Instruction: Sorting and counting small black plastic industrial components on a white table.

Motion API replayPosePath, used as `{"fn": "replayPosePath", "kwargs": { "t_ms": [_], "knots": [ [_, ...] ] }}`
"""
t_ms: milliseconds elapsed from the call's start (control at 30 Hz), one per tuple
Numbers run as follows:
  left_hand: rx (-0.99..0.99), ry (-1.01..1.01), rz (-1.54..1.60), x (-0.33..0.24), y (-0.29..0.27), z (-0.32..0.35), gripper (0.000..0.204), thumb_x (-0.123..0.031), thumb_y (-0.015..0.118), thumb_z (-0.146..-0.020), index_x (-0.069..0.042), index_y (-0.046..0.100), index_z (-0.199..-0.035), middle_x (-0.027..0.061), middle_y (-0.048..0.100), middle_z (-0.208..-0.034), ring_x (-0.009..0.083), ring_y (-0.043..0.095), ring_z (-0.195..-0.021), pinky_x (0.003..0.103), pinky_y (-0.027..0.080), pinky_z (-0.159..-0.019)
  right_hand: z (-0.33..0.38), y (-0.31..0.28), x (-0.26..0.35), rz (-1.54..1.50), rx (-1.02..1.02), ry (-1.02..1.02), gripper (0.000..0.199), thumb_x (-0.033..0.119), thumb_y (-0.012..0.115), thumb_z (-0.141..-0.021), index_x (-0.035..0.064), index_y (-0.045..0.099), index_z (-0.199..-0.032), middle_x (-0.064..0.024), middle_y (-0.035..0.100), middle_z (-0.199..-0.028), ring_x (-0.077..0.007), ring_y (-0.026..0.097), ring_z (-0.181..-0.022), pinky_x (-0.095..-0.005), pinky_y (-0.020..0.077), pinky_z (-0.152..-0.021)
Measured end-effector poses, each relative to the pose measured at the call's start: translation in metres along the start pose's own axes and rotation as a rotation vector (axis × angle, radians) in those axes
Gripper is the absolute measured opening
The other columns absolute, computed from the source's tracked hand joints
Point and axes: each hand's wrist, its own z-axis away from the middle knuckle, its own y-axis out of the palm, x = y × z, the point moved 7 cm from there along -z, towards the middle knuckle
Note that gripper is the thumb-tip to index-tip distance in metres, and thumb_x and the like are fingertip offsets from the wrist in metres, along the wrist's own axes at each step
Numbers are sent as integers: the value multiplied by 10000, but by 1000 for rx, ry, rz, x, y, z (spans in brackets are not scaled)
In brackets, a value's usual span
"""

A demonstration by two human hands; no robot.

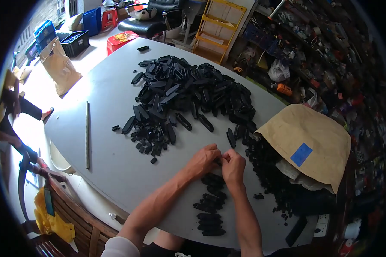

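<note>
My left hand [206,160] and my right hand [233,168] meet over the near part of the table, fingers pinched together. Between them a black plastic part [219,162] shows, mostly covered by the fingers. Just below the hands, rows of long black plastic pieces [210,225] lie stacked side by side toward the table's near edge. Beyond the hands spreads a big heap of similar long black pieces [176,81]. Small black blocks [149,140] lie scattered at its near left. To the right, many tiny black parts [266,171] spill beside a brown paper bag [317,132].
The grey-white table [111,150] carries a thin rod [87,135] on its left. A wooden chair [79,220] stands at the lower left. Another paper bag [58,68] sits on the floor. A yellow ladder [218,30] and cluttered shelves [321,55] stand behind. A person's legs [23,107] show at far left.
</note>
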Motion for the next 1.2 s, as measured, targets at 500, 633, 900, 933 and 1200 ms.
{"fn": "replayPosePath", "kwargs": {
  "t_ms": [500, 633, 900, 933, 1200],
  "knots": [
    [10, 3, -32, 10, 5, 1, 213, -68, 716, -640, -13, 585, -798, 122, 532, -843, 324, 558, -843, 396, 463, -723, 7, -14, 23, 338, -55, -27, 223, 49, 741, -692, 32, 524, -739, -113, 562, -759, -253, 571, -706, -388, 448, -628],
    [17, 19, -50, 6, 2, 2, 216, -79, 722, -649, -16, 588, -806, 118, 537, -847, 320, 560, -832, 391, 466, -717, 2, -6, -6, 183, 142, 188, 218, 147, 712, -734, 71, 512, -778, -81, 533, -904, -318, 552, -831, -429, 445, -668],
    [82, -10, -20, 4, 1, -5, 180, -20, 713, -633, -30, 638, -797, 114, 556, -825, 287, 579, -788, 365, 474, -686, 6, -5, 13, 216, 97, -105, 218, 146, 702, -757, 62, 507, -807, -108, 550, -916, -331, 563, -858, -435, 441, -713],
    [91, 1, -20, 1, 0, -6, 180, -20, 713, -633, -30, 638, -797, 114, 556, -825, 287, 579, -788, 365, 474, -686, 10, -13, 16, 83, 192, -36, 170, 104, 680, -768, 45, 533, -829, -117, 567, -898, -327, 578, -844, -420, 456, -718],
    [395, -5, -88, -6, -18, -7, 186, 58, 657, -648, -41, 657, -806, 107, 566, -830, 301, 580, -794, 364, 490, -707, 81, -126, -43, 309, 195, 220, 176, 7, 691, -749, 33, 619, -907, -109, 581, -905, -266, 612, -820, -361, 496, -704]
  ]
}}
